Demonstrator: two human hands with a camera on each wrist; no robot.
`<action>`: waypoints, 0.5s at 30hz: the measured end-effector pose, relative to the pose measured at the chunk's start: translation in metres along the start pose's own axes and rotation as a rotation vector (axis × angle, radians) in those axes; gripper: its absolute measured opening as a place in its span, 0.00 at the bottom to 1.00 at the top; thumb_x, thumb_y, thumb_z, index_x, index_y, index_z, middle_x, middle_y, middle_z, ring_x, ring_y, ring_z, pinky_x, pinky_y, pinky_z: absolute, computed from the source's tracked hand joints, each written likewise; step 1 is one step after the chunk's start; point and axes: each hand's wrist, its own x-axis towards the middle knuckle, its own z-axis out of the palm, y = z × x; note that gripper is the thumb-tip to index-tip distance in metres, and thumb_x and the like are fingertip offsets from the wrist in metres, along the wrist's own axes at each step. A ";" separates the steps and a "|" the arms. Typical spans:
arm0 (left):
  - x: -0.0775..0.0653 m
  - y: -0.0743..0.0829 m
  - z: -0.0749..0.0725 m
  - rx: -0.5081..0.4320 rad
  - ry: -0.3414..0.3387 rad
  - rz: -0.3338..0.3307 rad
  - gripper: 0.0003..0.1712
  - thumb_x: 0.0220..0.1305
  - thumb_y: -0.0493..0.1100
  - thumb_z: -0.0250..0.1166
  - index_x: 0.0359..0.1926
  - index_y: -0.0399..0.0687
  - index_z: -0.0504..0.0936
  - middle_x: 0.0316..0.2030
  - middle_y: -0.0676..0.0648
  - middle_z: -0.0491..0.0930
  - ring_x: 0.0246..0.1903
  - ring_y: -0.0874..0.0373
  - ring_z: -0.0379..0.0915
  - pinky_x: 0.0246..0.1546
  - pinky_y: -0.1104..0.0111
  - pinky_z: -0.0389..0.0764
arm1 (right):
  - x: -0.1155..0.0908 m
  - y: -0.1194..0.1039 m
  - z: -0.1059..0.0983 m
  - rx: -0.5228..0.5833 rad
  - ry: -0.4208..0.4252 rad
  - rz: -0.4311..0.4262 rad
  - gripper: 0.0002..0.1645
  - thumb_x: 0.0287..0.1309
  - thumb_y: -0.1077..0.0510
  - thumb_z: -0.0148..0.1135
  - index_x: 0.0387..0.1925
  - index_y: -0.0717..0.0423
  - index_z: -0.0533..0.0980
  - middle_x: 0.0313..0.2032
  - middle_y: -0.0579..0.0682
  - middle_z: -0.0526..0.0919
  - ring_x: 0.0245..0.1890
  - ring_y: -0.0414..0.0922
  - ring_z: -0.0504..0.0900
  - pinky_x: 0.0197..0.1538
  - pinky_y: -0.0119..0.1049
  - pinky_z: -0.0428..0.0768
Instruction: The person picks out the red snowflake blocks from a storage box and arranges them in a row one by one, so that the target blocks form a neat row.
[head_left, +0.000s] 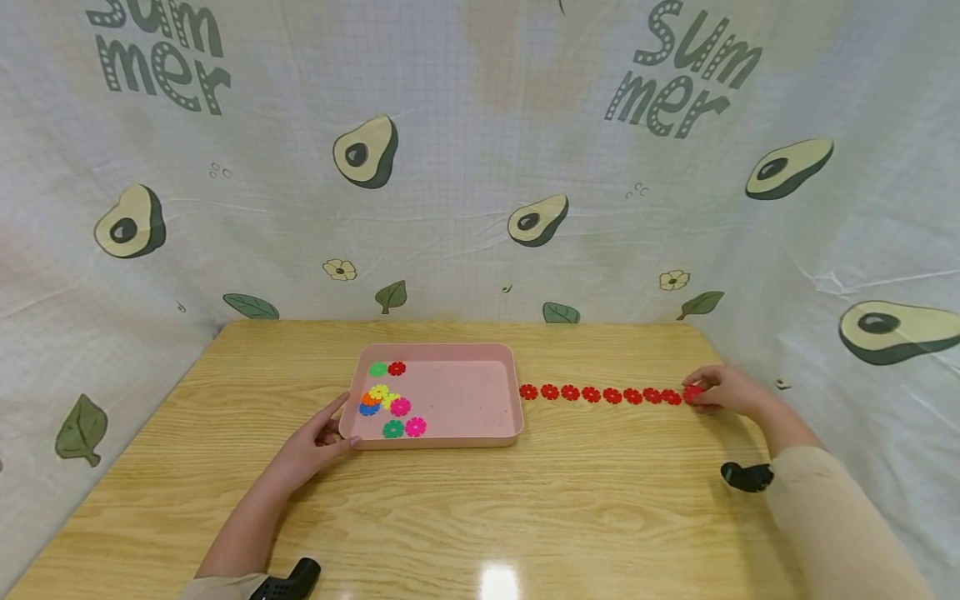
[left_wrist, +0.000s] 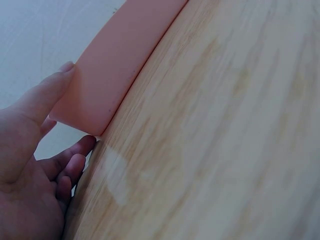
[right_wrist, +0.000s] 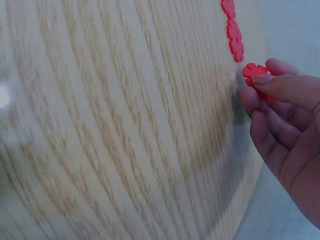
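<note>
My right hand (head_left: 723, 390) pinches a red snowflake disc (head_left: 692, 392) between thumb and fingers at the right end of a row of red snowflake discs (head_left: 591, 394). In the right wrist view, a small gap parts the held disc (right_wrist: 249, 71) from the nearest row disc (right_wrist: 235, 42). At the left, my left hand (head_left: 318, 437) touches the near left corner of a pink tray (head_left: 465, 400), its thumb along the front wall and its fingers at the left side. The tray's left part bears several discs in green, yellow, orange, blue and pink (head_left: 416, 427), plus a red one (head_left: 397, 368).
The row runs over the wooden table (head_left: 540, 500) from the tray's right wall towards the table's right edge. A printed cloth (head_left: 450, 167) hangs behind and at both sides. Black wrist devices (head_left: 746, 477) sit at both sleeves.
</note>
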 end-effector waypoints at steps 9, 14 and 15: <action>0.001 -0.003 0.001 0.006 -0.005 0.010 0.46 0.62 0.50 0.69 0.75 0.47 0.57 0.42 0.42 0.72 0.37 0.52 0.65 0.34 0.70 0.70 | 0.002 0.004 0.001 -0.063 0.011 -0.001 0.19 0.60 0.69 0.61 0.51 0.77 0.72 0.34 0.55 0.78 0.30 0.48 0.80 0.31 0.38 0.78; 0.001 -0.003 0.001 0.012 0.001 0.006 0.46 0.62 0.50 0.69 0.75 0.47 0.57 0.42 0.42 0.72 0.38 0.52 0.65 0.35 0.70 0.70 | 0.003 0.004 0.001 -0.118 0.031 -0.017 0.20 0.58 0.67 0.64 0.50 0.76 0.74 0.34 0.55 0.77 0.29 0.46 0.76 0.31 0.37 0.77; 0.001 -0.003 0.001 0.012 0.000 0.006 0.45 0.62 0.50 0.69 0.75 0.47 0.57 0.42 0.42 0.72 0.38 0.52 0.64 0.35 0.70 0.70 | 0.004 0.004 0.001 -0.129 0.035 -0.018 0.20 0.57 0.67 0.64 0.50 0.75 0.74 0.35 0.56 0.77 0.29 0.46 0.75 0.31 0.37 0.77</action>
